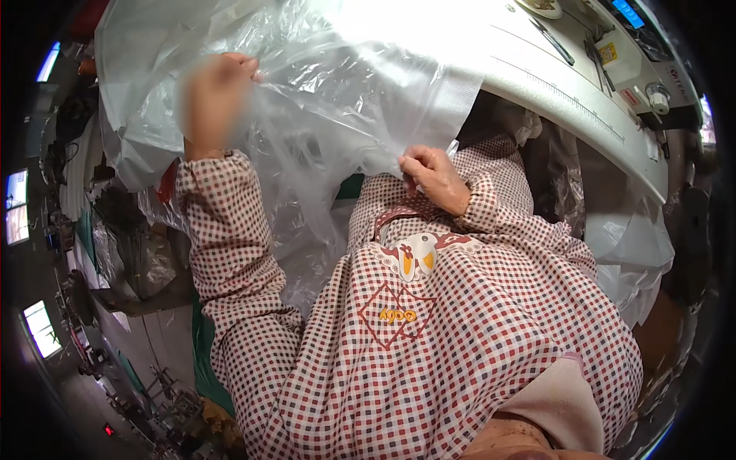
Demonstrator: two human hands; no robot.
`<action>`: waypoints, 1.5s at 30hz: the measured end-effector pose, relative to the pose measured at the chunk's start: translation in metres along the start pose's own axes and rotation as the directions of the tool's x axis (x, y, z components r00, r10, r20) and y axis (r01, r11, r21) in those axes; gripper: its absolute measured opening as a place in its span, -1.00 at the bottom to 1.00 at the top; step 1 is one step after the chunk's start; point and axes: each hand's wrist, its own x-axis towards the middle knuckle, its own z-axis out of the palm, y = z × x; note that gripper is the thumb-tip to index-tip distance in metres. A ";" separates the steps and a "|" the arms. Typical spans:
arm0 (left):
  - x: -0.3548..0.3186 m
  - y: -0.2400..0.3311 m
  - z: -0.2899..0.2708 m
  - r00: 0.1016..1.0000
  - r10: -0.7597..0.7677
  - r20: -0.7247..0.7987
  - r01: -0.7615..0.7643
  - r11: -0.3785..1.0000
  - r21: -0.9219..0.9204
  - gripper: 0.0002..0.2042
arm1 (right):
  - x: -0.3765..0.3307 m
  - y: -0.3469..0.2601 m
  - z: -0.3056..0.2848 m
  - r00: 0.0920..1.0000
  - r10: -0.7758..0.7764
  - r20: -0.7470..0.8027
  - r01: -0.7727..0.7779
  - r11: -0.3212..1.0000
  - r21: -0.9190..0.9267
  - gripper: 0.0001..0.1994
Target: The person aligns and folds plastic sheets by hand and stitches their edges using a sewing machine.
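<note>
A large sheet of clear, crinkled plastic film lies over the table's near edge and hangs down toward my lap. My left hand is at the film's left part, its fingers curled together on a fold; part of this hand is blurred. Closer to my body, my right hand pinches the film's lower right edge between thumb and fingers. The film is pulled into creases between the two hands. Glare washes out its far part.
On the right is a white sewing machine with a dial. A ruler scale runs along the white table's edge, and a dark slim tool lies on the top. More plastic film hangs at the right. Cluttered machinery stands at far left.
</note>
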 end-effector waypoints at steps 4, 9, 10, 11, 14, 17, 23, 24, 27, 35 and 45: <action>-0.008 0.024 0.002 0.999 0.012 0.040 -0.013 1.000 0.029 -0.89 | 0.018 -0.020 0.016 0.995 -0.069 0.065 0.083 0.965 -0.249 -0.74; -0.017 0.074 0.006 0.989 0.015 0.145 0.014 0.980 -0.198 -0.90 | 0.078 -0.036 0.052 0.990 0.008 0.143 0.036 0.952 -0.304 -0.70; -0.021 0.085 0.009 0.983 0.025 0.184 0.008 0.984 -0.176 -0.91 | 0.093 -0.052 0.062 0.982 0.000 0.187 0.061 0.946 -0.318 -0.72; -0.029 0.100 0.015 0.976 0.046 0.212 -0.009 0.985 -0.173 -0.91 | 0.114 -0.067 0.073 0.973 -0.007 0.229 0.084 0.941 -0.328 -0.74; -0.060 0.130 0.041 0.903 0.092 0.419 -0.017 0.984 -0.180 -0.89 | 0.182 -0.110 0.111 0.948 -0.291 0.131 0.318 0.888 -0.331 -0.74; -0.084 0.121 0.055 0.844 0.099 0.527 -0.008 0.985 -0.172 -0.89 | 0.210 -0.154 0.133 0.734 -0.678 -0.037 0.661 0.726 -0.190 -0.70; -0.118 0.054 0.076 0.890 0.026 0.455 0.052 0.986 -0.157 -0.79 | 0.170 -0.036 0.098 0.631 -0.732 0.257 0.774 0.572 -0.270 -0.63; -0.120 0.043 0.081 0.890 0.025 0.455 0.056 0.985 -0.164 -0.79 | 0.145 -0.024 0.076 0.697 -0.630 0.344 0.716 0.643 -0.273 -0.63; -0.132 0.019 0.095 0.905 -0.012 0.425 0.080 0.987 -0.143 -0.82 | 0.080 -0.001 0.014 0.760 -0.537 0.367 0.650 0.628 -0.428 -0.71; -0.149 0.003 0.129 0.944 0.071 0.322 -0.018 0.986 -0.165 -0.84 | 0.014 0.017 -0.046 0.539 -0.601 -0.591 0.353 0.798 -0.489 -0.51; -0.141 0.038 0.130 0.964 0.172 0.204 -0.183 0.983 0.034 -0.89 | 0.020 0.060 -0.044 0.885 -0.333 -0.327 0.181 0.891 -0.416 -0.63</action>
